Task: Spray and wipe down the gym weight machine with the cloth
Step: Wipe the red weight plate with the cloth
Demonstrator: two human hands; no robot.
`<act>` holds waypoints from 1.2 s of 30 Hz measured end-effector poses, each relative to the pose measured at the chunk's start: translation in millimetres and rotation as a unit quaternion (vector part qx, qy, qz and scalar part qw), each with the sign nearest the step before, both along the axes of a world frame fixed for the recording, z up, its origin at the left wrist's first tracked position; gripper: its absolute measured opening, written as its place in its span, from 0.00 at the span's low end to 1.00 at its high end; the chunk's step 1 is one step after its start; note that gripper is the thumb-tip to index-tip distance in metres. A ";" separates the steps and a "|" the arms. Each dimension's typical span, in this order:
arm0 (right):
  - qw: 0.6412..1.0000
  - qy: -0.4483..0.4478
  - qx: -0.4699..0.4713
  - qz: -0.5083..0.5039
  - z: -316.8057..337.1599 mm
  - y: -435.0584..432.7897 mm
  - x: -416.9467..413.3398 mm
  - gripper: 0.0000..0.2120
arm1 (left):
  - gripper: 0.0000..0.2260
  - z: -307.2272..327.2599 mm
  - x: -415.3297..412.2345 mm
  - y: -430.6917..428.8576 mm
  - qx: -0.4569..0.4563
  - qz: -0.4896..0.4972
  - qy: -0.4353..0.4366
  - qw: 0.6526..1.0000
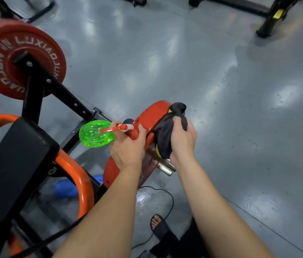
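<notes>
Gym floor behind: right hand is clamping cloth onto plate under its fingers to wipe; left hand is gripping bottle aside.

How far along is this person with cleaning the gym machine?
Midway, seemingly. Nothing shows as finished for certain. In hand: the right hand grips the dark cloth against the rim of the near red plate, while the left hand holds the green spray bottle. Probably left: the far red plate, black pad and orange frame, which nothing is touching.

Blue object partly hidden behind orange bar
</notes>
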State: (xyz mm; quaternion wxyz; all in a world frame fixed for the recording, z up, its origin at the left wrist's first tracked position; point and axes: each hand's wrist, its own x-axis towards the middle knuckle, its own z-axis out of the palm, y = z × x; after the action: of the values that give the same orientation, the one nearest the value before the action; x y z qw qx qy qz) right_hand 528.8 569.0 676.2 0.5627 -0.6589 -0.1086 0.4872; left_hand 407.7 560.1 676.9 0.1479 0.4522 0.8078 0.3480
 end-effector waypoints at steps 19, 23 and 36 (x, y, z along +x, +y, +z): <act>0.989 -0.010 -0.145 -0.015 -64.4 -30.2 -37.5 0.10 | 0.26 -1.7 -3.6 -1.2 -0.003 0.003 0.001 1.000; 0.994 -0.014 -0.094 -0.045 -33.3 -25.7 -37.9 0.09 | 0.23 0.6 -5.8 -2.1 -0.011 -0.005 -0.016 1.000; 0.972 -0.193 -0.113 0.078 -109.6 -30.7 -28.8 0.13 | 0.28 -9.5 -4.3 0.1 0.002 0.008 0.011 1.000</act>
State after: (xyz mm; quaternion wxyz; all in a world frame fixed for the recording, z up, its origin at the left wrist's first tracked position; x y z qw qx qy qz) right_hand 500.0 538.3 566.6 0.4132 -0.7892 -0.2103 0.4027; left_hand 403.4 560.2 667.4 0.1355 0.4495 0.8123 0.3461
